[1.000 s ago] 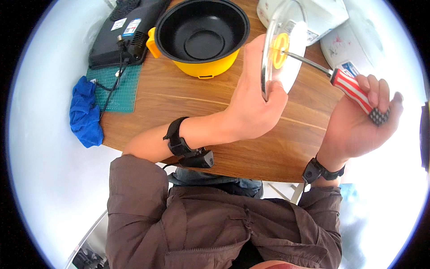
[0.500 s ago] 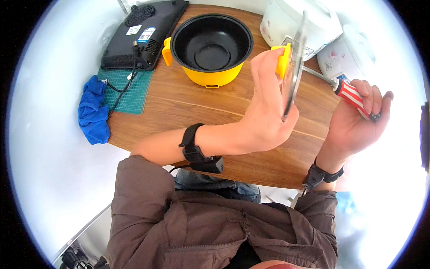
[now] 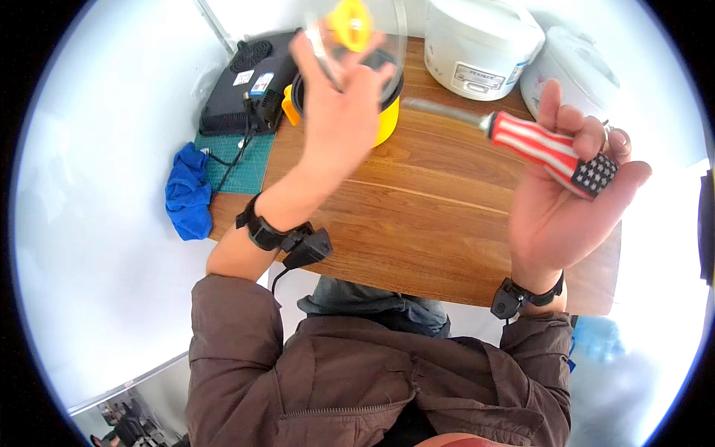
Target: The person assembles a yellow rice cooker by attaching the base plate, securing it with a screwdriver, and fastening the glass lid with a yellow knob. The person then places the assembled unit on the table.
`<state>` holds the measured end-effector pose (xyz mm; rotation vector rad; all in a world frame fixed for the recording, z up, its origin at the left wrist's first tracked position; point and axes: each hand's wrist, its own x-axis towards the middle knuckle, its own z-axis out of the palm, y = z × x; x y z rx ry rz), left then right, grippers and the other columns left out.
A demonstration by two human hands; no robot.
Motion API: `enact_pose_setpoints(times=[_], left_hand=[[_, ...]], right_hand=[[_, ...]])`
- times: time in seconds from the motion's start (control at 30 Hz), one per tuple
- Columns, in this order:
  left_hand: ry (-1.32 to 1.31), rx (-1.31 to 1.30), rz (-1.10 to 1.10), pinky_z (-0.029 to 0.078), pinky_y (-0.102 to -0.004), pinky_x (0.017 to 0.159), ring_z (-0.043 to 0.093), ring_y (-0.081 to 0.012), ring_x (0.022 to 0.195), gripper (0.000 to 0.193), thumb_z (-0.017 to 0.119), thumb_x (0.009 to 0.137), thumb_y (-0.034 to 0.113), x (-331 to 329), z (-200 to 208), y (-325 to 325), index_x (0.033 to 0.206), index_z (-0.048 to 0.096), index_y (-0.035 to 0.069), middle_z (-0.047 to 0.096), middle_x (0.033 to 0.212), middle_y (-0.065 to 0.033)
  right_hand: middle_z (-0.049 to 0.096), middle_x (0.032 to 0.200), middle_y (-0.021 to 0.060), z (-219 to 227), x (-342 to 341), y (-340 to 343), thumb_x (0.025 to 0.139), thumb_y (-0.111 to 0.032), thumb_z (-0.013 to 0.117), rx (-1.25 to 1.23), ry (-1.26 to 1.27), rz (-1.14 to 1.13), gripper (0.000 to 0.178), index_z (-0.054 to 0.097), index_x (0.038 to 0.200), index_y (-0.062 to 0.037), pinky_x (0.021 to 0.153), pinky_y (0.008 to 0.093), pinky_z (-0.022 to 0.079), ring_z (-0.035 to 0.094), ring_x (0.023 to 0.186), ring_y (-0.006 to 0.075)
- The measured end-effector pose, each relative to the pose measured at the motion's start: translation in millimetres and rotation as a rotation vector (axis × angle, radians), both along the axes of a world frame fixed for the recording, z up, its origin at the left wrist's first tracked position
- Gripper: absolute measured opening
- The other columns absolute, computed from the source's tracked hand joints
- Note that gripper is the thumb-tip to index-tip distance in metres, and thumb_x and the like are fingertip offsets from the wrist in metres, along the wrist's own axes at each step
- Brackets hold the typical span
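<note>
My left hand (image 3: 339, 119), blurred by motion, grips a clear glass lid (image 3: 401, 45) with a yellow knob (image 3: 350, 24). It tilts the lid above the yellow pot (image 3: 388, 125), whose black inside is mostly covered by hand and lid. Off to the right, my right hand (image 3: 555, 216) is raised over the table with a screwdriver (image 3: 532, 138) in its fingers. The handle has red and white stripes and white stars on dark; its metal shaft points left toward the pot.
Behind on the right stand two white rice cookers (image 3: 477, 63) (image 3: 570, 74). At the left, a black appliance (image 3: 249, 82) with a vent and cord rests partly on a green cutting mat (image 3: 249, 165). A blue cloth (image 3: 188, 195) hangs at the edge of the wooden table (image 3: 432, 223).
My left hand has carried the lid leftward, from beside the pot to above it. My right hand has shifted slightly left with the screwdriver. The view has moved a little.
</note>
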<state>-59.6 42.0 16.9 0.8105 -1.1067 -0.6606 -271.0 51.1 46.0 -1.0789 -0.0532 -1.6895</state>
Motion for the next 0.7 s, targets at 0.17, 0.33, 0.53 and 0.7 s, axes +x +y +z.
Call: enact_pose_setpoints(times=[0.17,0.33,0.53,0.7], left_hand=[[-0.848,-0.224,0.351,0.053,-0.0404,0.102,0.057,-0.036,0.132,0.064,0.045,0.092,-0.012,73,8,-4,0.15,0.024,0.005,0.039,0.147,-0.0241],[-1.44,-0.019,0.317,0.055,-0.0457,0.096,0.059,-0.0461,0.12,0.069,0.053,0.078,-0.017,103,8,5,0.141,0.032,0.004,0.037,0.143,-0.0248],[-1.49,0.184,0.248,0.055,-0.0492,0.086,0.06,-0.0471,0.111,0.058,0.057,0.08,-0.013,105,-3,2,0.132,0.036,0.005,0.041,0.139,-0.0198],[-1.465,0.242,0.134,0.048,-0.0469,0.1,0.053,-0.0454,0.122,0.05,0.051,0.082,-0.013,104,-9,0,0.128,0.04,0.004,0.043,0.135,-0.0198]], right_hand=[[0.057,0.082,0.0053,7,-32,-13,0.11,-0.032,0.047,0.021,-0.03,-0.065,0.026,0.054,0.104,-0.008,0.125,0.0575,0.032,0.064,0.099,0.0244],[0.058,0.082,0.0081,18,-76,-44,0.106,-0.018,0.053,0.056,-0.122,-0.157,0.018,0.052,0.1,-0.001,0.125,0.0542,0.036,0.065,0.1,0.0252],[0.055,0.082,0.0071,15,-82,-51,0.104,-0.011,0.057,0.089,-0.132,-0.059,0.015,0.056,0.102,0.0032,0.125,0.0524,0.035,0.061,0.096,0.0231],[0.058,0.074,0.0019,34,-40,-30,0.103,-0.018,0.06,0.224,-0.186,-0.23,0.012,0.056,0.1,-0.007,0.098,0.0379,0.047,0.06,0.076,0.0165]])
